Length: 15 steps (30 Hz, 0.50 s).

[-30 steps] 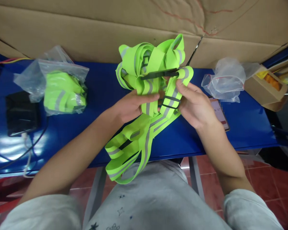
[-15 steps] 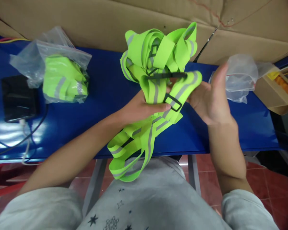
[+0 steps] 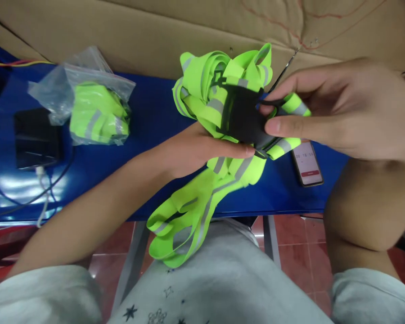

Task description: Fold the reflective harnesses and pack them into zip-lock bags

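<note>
My left hand (image 3: 199, 150) is closed around a fluorescent yellow-green reflective belt (image 3: 219, 186) with grey stripes, its thumb stretched along the lower side of a wide black buckle (image 3: 243, 114). Between thumb and fingers, my right hand (image 3: 351, 105) pinches the buckle's right end, where a short folded piece of the green webbing sticks out. Long loops of the belt hang below my left hand, over the table edge and toward my lap. Behind my hands lies a heap of similar green belts (image 3: 200, 74) with small black sliders. My left fingertips are hidden under the belt.
On the left of the blue table (image 3: 148, 103) lies a clear zip bag (image 3: 99, 114) with a folded green belt inside. Beside it is a black device (image 3: 37, 137) with cables. A phone (image 3: 307, 164) showing a timer lies at right. Cardboard (image 3: 148, 36) stands along the back.
My right hand has come up and in from the right and now pinches the buckle. The buckle has turned its broad face toward me. The phone has come into view.
</note>
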Each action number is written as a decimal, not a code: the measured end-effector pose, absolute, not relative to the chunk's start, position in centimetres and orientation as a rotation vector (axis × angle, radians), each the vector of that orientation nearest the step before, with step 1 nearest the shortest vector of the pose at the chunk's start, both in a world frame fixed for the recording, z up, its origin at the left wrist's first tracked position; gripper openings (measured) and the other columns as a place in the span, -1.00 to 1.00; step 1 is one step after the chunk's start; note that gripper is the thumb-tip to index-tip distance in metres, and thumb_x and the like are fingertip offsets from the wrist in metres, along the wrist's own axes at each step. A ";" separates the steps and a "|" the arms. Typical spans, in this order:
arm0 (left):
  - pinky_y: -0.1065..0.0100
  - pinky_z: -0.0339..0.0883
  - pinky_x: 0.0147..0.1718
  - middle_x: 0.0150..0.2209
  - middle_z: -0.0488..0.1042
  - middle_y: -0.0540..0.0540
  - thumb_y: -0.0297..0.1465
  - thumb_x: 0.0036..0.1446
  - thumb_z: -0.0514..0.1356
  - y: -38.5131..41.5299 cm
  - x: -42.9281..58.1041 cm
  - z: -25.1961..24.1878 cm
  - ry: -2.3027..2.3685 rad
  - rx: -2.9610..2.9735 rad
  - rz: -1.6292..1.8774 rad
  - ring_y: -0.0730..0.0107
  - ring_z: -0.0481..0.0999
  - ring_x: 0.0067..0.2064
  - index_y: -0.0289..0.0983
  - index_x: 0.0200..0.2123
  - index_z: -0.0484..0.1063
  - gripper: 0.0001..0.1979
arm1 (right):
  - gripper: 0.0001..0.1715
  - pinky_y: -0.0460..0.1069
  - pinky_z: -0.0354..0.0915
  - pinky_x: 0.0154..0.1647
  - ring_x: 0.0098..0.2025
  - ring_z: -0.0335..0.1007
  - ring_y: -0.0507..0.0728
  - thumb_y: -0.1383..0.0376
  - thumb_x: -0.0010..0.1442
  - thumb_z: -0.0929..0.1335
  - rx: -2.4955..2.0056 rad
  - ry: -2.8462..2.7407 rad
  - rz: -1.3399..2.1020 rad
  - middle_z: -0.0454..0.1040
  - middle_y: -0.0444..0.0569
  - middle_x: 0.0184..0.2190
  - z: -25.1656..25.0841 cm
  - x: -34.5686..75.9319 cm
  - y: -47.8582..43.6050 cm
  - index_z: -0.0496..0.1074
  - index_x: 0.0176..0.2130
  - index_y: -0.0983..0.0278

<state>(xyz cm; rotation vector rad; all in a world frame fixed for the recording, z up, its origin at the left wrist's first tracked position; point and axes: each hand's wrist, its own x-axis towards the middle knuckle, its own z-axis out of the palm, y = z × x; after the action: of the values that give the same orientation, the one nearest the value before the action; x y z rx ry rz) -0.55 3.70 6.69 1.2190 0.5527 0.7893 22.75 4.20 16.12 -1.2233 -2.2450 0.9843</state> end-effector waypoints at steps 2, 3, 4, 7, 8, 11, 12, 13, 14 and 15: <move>-0.01 0.57 0.20 -0.04 0.73 0.03 -0.44 0.12 0.45 3.1 -0.8 7.8 0.450 1.137 0.653 0.01 0.70 0.12 -0.14 -0.13 0.70 -0.78 | -0.57 -0.10 0.55 -0.39 -0.21 0.60 0.10 -0.11 0.19 0.56 -1.213 -2.199 0.992 0.67 -0.17 -0.12 16.9 22.8 3.8 0.68 -0.01 -0.04; -0.02 0.60 0.17 -0.02 0.74 -0.01 -0.40 0.18 0.43 2.9 -0.9 8.1 0.401 1.110 0.586 -0.03 0.71 0.12 -0.13 -0.11 0.71 -0.81 | -0.59 -0.09 0.59 -0.35 -0.16 0.62 0.13 -0.11 0.21 0.56 -1.244 -2.164 0.967 0.66 -0.18 -0.09 17.1 22.7 3.6 0.67 0.00 -0.05; -0.04 0.63 0.14 0.01 0.74 -0.04 -0.36 0.24 0.42 2.6 -1.0 8.2 0.361 1.084 0.532 -0.08 0.72 0.11 -0.14 -0.09 0.72 -0.83 | -0.61 -0.07 0.63 -0.29 -0.13 0.64 0.15 -0.10 0.23 0.55 -1.278 -2.145 0.919 0.65 -0.18 -0.08 17.2 22.4 3.2 0.66 -0.01 -0.06; -0.07 0.67 0.09 -0.01 0.75 -0.12 -0.30 0.28 0.42 2.3 -1.3 7.2 0.313 1.005 0.469 -0.16 0.74 0.08 -0.15 -0.05 0.72 -0.81 | -0.71 0.10 0.66 0.06 -0.07 0.64 0.26 -0.05 0.28 0.53 -1.301 -2.175 0.634 0.64 -0.11 -0.17 17.2 21.4 2.2 0.66 -0.05 -0.04; -0.08 0.68 0.08 -0.04 0.76 -0.14 -0.31 0.27 0.43 2.3 -1.3 6.6 0.310 0.978 0.465 -0.16 0.75 0.05 -0.14 0.00 0.71 -0.77 | -0.74 0.16 0.61 0.18 -0.05 0.63 0.29 -0.02 0.29 0.53 -1.287 -2.191 0.528 0.64 -0.09 -0.18 17.0 21.1 2.0 0.65 -0.06 -0.04; -0.04 0.71 -0.01 -0.06 0.76 -0.19 -0.30 0.24 0.47 2.4 -1.6 4.5 0.298 0.909 0.398 -0.15 0.77 0.01 -0.13 0.14 0.65 -0.60 | -0.75 0.18 0.46 0.36 0.11 0.58 0.31 0.04 0.42 0.43 -1.238 -2.228 0.238 0.65 -0.06 -0.03 15.7 20.8 1.7 0.58 0.05 -0.04; -0.01 0.72 -0.03 -0.05 0.75 -0.21 -0.30 0.24 0.47 2.5 -1.6 3.9 0.298 0.888 0.389 -0.14 0.77 0.01 -0.14 0.15 0.64 -0.59 | -0.74 0.15 0.43 0.38 0.18 0.55 0.29 0.07 0.47 0.38 -1.224 -2.241 0.146 0.63 -0.08 0.06 15.0 20.8 1.8 0.55 0.10 -0.03; 0.03 0.72 -0.04 -0.04 0.75 -0.22 -0.30 0.25 0.47 2.6 -1.7 3.5 0.305 0.865 0.400 -0.12 0.76 0.02 -0.16 0.14 0.65 -0.60 | -0.72 0.12 0.41 0.40 0.23 0.52 0.26 0.11 0.51 0.34 -1.192 -2.268 0.059 0.61 -0.08 0.13 14.0 20.9 2.0 0.52 0.15 -0.01; 0.05 0.72 -0.04 -0.04 0.75 -0.22 -0.32 0.26 0.46 2.8 -1.8 3.2 0.316 0.838 0.434 -0.11 0.76 0.03 -0.17 0.13 0.66 -0.62 | -0.72 0.10 0.41 0.38 0.24 0.52 0.23 0.17 0.53 0.31 -1.122 -2.282 -0.036 0.61 -0.07 0.14 12.8 20.9 2.3 0.51 0.15 0.02; 0.06 0.72 -0.03 -0.04 0.75 -0.21 -0.33 0.27 0.44 3.0 -1.9 2.9 0.329 0.804 0.482 -0.09 0.76 0.05 -0.18 0.12 0.66 -0.64 | -0.72 0.10 0.41 0.39 0.26 0.52 0.21 0.22 0.54 0.29 -1.047 -2.318 -0.115 0.61 -0.06 0.15 11.4 21.0 2.7 0.51 0.14 0.04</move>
<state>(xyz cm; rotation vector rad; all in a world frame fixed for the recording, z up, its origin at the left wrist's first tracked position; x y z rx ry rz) -1.86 2.97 2.93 0.8045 0.3291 0.4816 21.00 2.66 11.43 -1.0474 -2.3183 -0.1154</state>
